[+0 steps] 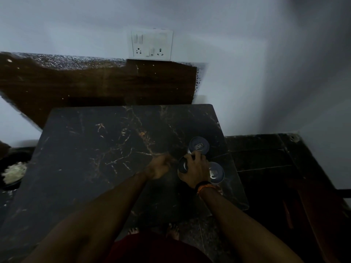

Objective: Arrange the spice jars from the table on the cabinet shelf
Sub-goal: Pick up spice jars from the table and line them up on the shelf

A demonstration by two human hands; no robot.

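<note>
the right hand (196, 170) grips the middle jar (182, 166) from above; the left hand (160, 167) sits curled beside it, whether holding anything i cannot tell. lifting could knock the near jar (216, 172) or far jar (198, 146), both close by. all stand on the dark marble table (95, 158); beyond, a grey wall with a socket plate (152, 44).
</note>
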